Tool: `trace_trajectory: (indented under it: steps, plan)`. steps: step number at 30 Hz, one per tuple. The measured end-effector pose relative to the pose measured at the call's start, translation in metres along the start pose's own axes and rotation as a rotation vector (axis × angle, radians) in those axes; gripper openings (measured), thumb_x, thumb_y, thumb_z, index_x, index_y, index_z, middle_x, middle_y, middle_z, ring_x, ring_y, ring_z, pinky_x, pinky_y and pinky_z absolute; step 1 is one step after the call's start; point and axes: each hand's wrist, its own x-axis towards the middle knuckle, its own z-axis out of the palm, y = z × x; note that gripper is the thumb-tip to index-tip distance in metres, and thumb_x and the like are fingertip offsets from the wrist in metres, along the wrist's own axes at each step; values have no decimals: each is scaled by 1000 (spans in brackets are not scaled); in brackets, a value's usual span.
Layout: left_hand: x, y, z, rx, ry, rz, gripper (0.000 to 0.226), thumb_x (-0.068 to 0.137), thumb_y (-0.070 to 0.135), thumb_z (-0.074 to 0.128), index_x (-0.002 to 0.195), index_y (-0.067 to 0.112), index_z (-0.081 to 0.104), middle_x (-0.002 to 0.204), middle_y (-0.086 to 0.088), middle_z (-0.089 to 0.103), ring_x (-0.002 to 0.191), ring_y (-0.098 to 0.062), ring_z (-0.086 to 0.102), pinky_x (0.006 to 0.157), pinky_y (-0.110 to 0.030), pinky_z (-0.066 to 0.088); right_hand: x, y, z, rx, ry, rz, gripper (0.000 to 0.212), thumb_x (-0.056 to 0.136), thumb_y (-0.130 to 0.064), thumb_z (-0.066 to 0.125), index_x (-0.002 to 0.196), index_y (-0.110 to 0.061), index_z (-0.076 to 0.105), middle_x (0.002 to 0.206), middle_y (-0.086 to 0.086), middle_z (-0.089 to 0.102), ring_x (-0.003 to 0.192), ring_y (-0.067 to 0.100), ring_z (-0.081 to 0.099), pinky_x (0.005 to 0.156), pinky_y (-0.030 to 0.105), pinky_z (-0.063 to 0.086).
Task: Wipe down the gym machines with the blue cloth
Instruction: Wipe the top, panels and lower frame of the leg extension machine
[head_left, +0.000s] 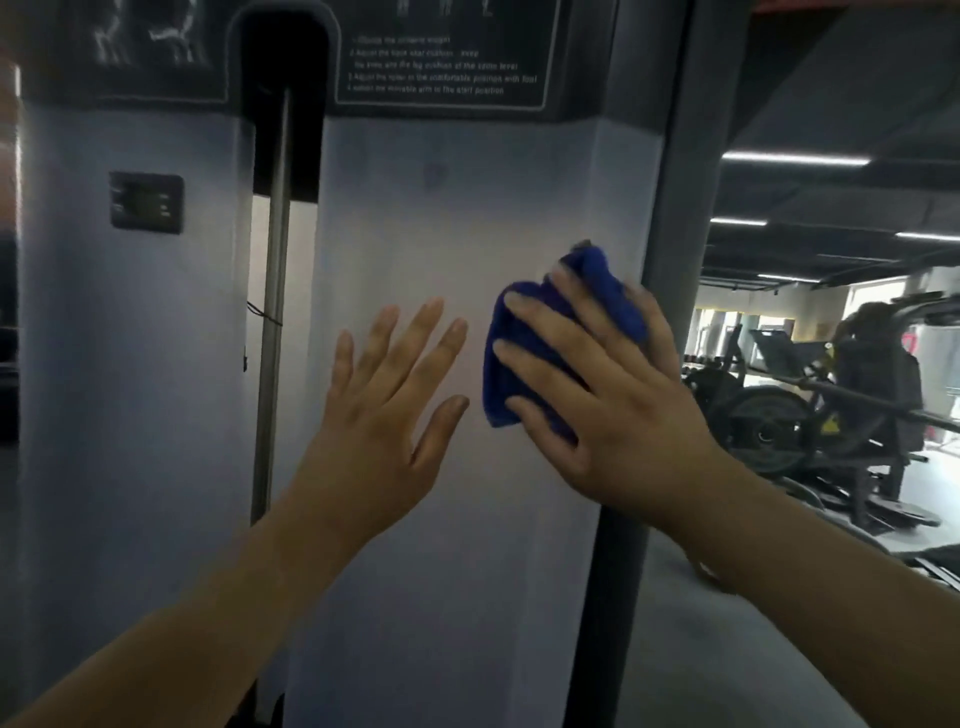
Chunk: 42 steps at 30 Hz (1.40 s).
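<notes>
Mid-right frame: right grip (613, 415) flat, pressing blue cloth (501, 379) on machine panel (441, 218); left grip (384, 415) spread, empty. Advise even pressure, overlapping strokes.

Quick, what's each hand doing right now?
Left hand: open, fingers spread, holding nothing.
Right hand: open, flat fingers pressing the blue cloth on the white panel.

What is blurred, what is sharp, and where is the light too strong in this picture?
Head view: the bunched blue cloth and the right hand pressing it on the pale machine panel are smeared by motion; the open left hand is sharper; the white text on the dark instruction label is soft, barely readable; the ceiling strip lights at right are blown out.
</notes>
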Motion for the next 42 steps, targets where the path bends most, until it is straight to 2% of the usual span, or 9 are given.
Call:
trace_trajectory:
  steps: [2, 7, 12, 16, 21, 27, 33, 38, 42]
  plan:
    - [0, -1, -3, -14, -13, -4, 68, 114, 45, 44, 175, 27, 20, 184, 7, 7, 170, -23, 1, 133, -68, 12, 4, -3, 2, 87, -27, 53, 53, 106, -30, 63, 155, -10, 58, 170, 13, 42, 163, 34, 29, 128, 65, 25]
    - [1, -3, -1, -9, -18, 14, 69, 113, 44, 45, 175, 27, 19, 184, 8, 6, 170, -23, 0, 133, -68, 12, -19, -2, 7, 131, -173, -402, 38, 108, -17, 60, 143, -4, 68, 151, 15, 63, 147, 34, 54, 127, 56, 35]
    - [0, -1, 3, -11, -8, 3, 69, 113, 43, 45, 175, 27, 19, 184, 9, 5, 170, -22, 0, 134, -65, 10, -23, -10, 16, 187, -41, -157, 33, 105, -19, 63, 134, -7, 74, 150, 13, 64, 152, 32, 50, 127, 57, 34]
    - [-2, -4, 0, 17, -13, 30, 67, 113, 41, 44, 175, 25, 21, 184, 6, 7, 170, -24, 2, 133, -67, 14, -29, -9, 11, 187, -200, -474, 33, 108, -23, 59, 135, -7, 72, 149, 13, 65, 143, 32, 58, 126, 54, 35]
    - [-19, -3, 4, 6, 11, 39, 67, 113, 40, 43, 174, 21, 23, 183, 3, 11, 170, -26, 6, 134, -64, 16, -22, -5, 16, 154, -10, -109, 33, 106, -25, 66, 136, -13, 75, 152, 8, 64, 154, 27, 47, 130, 55, 29]
    - [-52, -7, 7, -9, -19, 38, 64, 113, 34, 42, 173, 18, 26, 182, 1, 16, 169, -27, 14, 133, -64, 21, -93, -61, 24, 284, -228, -440, 30, 110, -28, 64, 132, -12, 76, 146, 7, 69, 138, 25, 63, 129, 49, 35]
    - [-71, -11, 11, -55, -5, -47, 69, 111, 42, 42, 174, 20, 24, 182, 2, 16, 169, -28, 11, 132, -68, 20, -38, -25, 15, 134, -60, -72, 36, 109, -30, 61, 139, -13, 73, 154, 7, 63, 155, 27, 45, 131, 54, 27]
    - [-75, -17, 7, -63, 1, -24, 66, 111, 38, 46, 172, 17, 31, 181, 3, 21, 169, -25, 16, 133, -63, 23, -77, -74, 32, 248, -329, -495, 36, 111, -27, 57, 137, -6, 72, 151, 14, 64, 143, 33, 57, 132, 53, 26]
    - [-84, -29, 0, -49, 11, -12, 66, 110, 33, 52, 170, 14, 33, 180, -2, 26, 167, -26, 23, 130, -64, 28, -28, -50, 24, 110, -195, -208, 41, 109, -32, 58, 143, -11, 69, 159, 9, 58, 153, 29, 48, 132, 54, 25]
